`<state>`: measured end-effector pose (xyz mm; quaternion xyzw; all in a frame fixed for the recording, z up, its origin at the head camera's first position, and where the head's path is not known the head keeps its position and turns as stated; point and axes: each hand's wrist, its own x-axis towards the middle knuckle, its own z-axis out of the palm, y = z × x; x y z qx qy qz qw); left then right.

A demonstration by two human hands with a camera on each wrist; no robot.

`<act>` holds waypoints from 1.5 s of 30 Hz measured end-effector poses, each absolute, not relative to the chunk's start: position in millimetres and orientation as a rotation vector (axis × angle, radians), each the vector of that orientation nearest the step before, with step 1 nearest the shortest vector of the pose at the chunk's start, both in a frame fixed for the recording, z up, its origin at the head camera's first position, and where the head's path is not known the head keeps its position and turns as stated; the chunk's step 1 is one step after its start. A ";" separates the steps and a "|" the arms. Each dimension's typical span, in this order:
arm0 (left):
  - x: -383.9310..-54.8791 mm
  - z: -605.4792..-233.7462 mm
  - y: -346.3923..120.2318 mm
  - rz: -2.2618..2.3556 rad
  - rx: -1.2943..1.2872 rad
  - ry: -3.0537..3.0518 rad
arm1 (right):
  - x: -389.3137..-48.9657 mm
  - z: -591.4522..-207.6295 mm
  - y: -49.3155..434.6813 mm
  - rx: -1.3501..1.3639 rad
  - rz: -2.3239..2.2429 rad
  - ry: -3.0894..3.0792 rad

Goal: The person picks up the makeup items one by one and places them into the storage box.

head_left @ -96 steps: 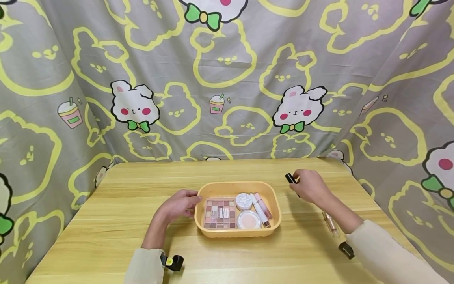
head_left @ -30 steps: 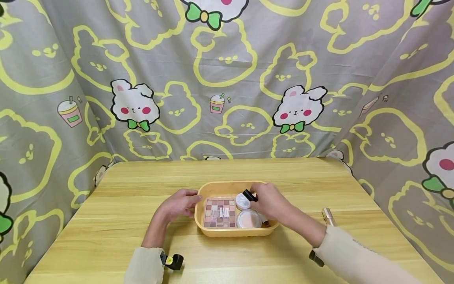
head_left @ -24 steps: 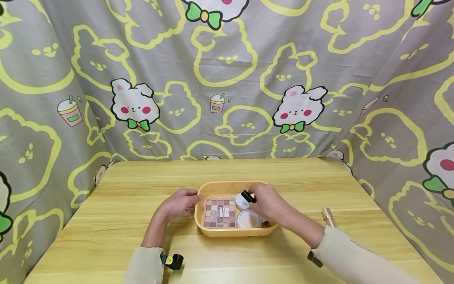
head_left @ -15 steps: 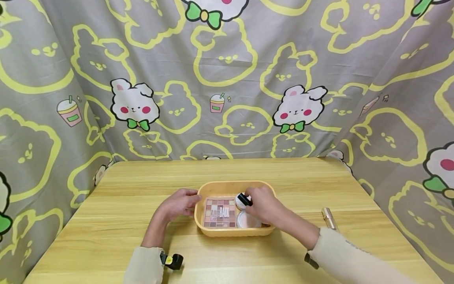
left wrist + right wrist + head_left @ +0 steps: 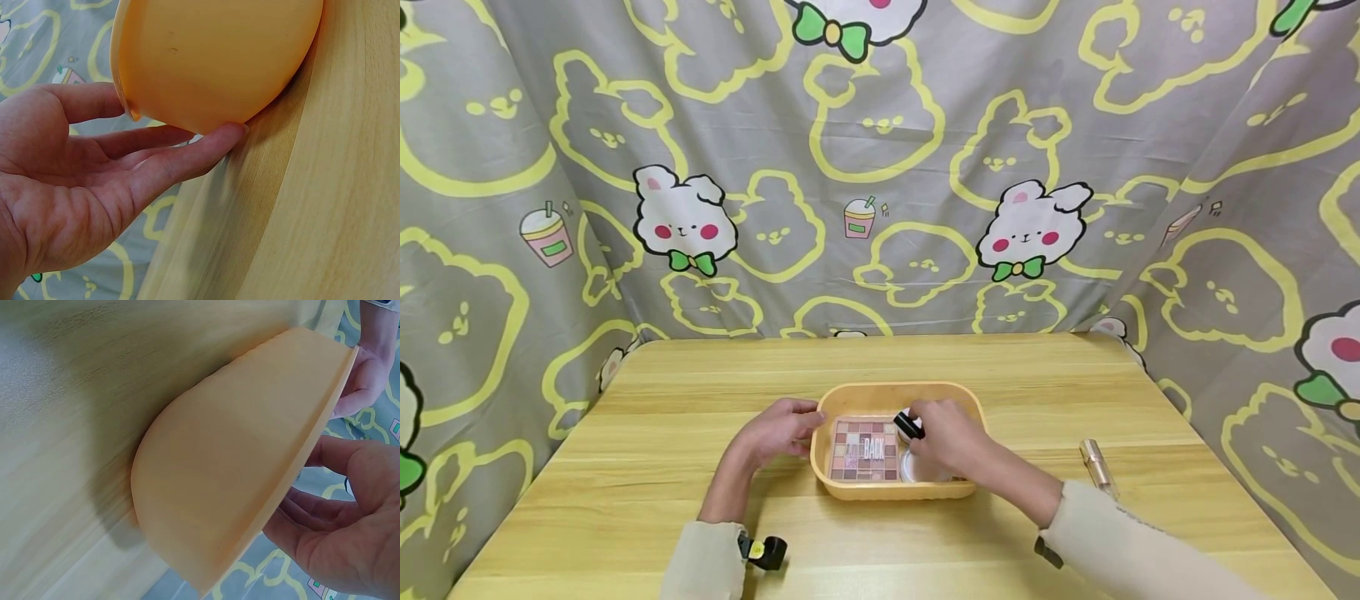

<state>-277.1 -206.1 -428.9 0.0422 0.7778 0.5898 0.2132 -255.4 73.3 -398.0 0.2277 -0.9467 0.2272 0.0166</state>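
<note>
A yellow plastic basket stands mid-table. Inside it lie an eyeshadow palette with "BACK" on its lid, and a round compact partly covered by my right hand. My left hand holds the basket's left end, one digit over the rim and other fingers against the outer wall, as the left wrist view shows. My right hand reaches over the basket and pinches a slim black cosmetic tube, tilted. From the right wrist, the basket wall hides the tube and fingertips.
A gold tube lies on the wooden table right of the basket, near the right sleeve. Black wrist cameras show at the left sleeve and the right sleeve. Patterned curtains surround the table's back and sides.
My right hand has carried the black tube from the table's right side leftwards over the basket, and then a little farther left. It now covers more basket contents. My left hand stays put.
</note>
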 end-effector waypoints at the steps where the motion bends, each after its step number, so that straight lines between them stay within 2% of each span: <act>1: -277.1 -428.7 -206.1 1.638 0.117 2.158 | -255.8 -398.5 72.7 0.708 0.699 -2.945; 45: -277.6 -430.2 -207.7 1.654 0.152 2.133 | -255.9 -411.9 64.9 0.782 0.737 -2.937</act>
